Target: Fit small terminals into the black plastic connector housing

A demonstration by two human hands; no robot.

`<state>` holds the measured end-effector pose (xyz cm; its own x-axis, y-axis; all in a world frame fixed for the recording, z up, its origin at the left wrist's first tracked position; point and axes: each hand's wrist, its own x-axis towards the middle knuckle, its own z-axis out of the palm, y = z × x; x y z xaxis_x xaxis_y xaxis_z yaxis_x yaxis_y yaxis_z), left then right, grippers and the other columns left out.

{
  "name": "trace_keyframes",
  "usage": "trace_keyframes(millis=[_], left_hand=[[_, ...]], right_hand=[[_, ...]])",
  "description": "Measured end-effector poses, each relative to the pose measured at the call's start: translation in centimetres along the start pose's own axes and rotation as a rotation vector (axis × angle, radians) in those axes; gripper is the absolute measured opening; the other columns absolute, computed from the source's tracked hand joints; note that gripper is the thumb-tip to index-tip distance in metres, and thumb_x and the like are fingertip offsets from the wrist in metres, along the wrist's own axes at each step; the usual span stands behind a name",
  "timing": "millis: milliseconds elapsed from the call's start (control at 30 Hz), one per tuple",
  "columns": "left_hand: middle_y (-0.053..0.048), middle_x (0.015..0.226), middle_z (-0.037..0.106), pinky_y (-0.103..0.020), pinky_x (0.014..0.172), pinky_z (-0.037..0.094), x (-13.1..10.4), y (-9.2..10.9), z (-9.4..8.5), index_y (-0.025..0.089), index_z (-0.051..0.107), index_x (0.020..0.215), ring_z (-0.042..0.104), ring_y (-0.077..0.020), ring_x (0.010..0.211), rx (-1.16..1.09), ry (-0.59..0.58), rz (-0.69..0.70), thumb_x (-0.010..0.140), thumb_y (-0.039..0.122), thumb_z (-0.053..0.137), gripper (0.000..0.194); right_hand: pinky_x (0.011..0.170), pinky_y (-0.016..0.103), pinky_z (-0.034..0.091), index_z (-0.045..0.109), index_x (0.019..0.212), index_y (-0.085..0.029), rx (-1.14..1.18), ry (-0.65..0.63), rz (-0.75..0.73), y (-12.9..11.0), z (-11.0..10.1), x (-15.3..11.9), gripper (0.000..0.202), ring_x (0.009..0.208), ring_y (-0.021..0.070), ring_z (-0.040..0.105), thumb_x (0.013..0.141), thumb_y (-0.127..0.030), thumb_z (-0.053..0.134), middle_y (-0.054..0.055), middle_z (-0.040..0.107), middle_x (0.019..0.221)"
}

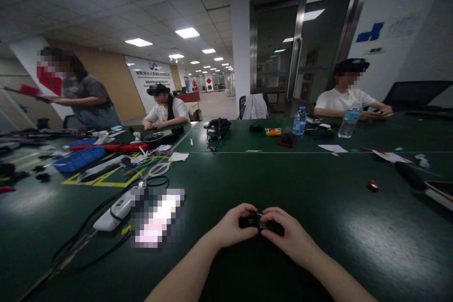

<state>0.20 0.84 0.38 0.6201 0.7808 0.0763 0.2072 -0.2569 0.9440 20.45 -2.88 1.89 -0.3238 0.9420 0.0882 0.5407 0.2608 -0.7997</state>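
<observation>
A small black object [257, 219] with a shiny middle part lies between my two hands, just above the dark green table [226, 184]. My left hand [235, 226] grips its left end, thumb below and fingers above. Its right end is pinched by my right hand [286, 231] in the same way. The fingertips of both hands are close together near the middle. What exactly the object is cannot be made out. Left of my hands lies a bright blurred-out rectangle [161, 219].
A white power strip [118, 210] with black cables and a blue tray [79, 158] are at left. Farther back are a black bag [217, 128], a phone [288, 139] and water bottles [299, 121]. A small red item [373, 185] lies right. Three other people are across the table.
</observation>
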Motion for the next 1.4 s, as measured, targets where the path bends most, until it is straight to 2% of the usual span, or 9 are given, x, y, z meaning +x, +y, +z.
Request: trace_keyframes(millis=[333,600,800,1133,1400], left_hand=[[-0.005,0.100,0.059,-0.032,0.080,0.046,0.0,0.1,0.0,0.018,0.050,0.111,0.058,-0.0190,0.093,-0.008,-0.004,-0.013,0.074,0.016,0.064,0.040],[-0.006,0.103,0.059,-0.034,0.085,0.045,0.0,-0.1,0.1,0.018,0.049,0.112,0.057,-0.0197,0.097,0.007,0.011,-0.012,0.074,0.015,0.065,0.042],[-0.006,0.104,0.059,-0.036,0.085,0.044,-0.1,-0.1,0.0,0.019,0.050,0.111,0.057,-0.0210,0.098,0.033,0.014,-0.021,0.073,0.018,0.066,0.041],[-0.007,0.103,0.060,-0.035,0.083,0.044,0.0,0.2,0.0,0.019,0.049,0.112,0.058,-0.0217,0.095,0.076,-0.001,-0.048,0.072,0.018,0.065,0.043],[-0.006,0.104,0.061,-0.036,0.084,0.043,-0.1,0.3,-0.1,0.019,0.048,0.113,0.058,-0.0211,0.096,0.045,-0.019,-0.065,0.073,0.017,0.065,0.043]], right_hand=[[0.092,0.036,0.043,0.063,0.092,-0.026,0.014,-0.004,0.020,-0.5,-0.1,-0.1,0.016,0.106,0.0213,0.053,0.077,-0.026,0.060,0.002,0.055,0.114],[0.096,0.037,0.039,0.062,0.092,-0.025,0.036,0.098,-0.023,0.0,-0.5,0.2,0.015,0.110,0.0217,0.051,0.078,-0.028,0.059,0.003,0.057,0.112],[0.094,0.040,0.040,0.061,0.100,-0.025,0.051,0.162,0.018,0.4,-1.2,0.2,0.023,0.102,0.0222,0.056,0.080,-0.035,0.058,0.002,0.064,0.102],[0.083,0.040,0.047,0.064,0.099,-0.025,0.351,0.378,0.039,0.6,-2.1,0.3,0.033,0.090,0.0235,0.061,0.071,-0.041,0.066,0.004,0.067,0.098],[0.079,0.038,0.050,0.066,0.097,-0.026,0.513,0.513,0.052,1.0,-2.8,0.3,0.034,0.092,0.0232,0.061,0.067,-0.041,0.071,0.005,0.068,0.098]])
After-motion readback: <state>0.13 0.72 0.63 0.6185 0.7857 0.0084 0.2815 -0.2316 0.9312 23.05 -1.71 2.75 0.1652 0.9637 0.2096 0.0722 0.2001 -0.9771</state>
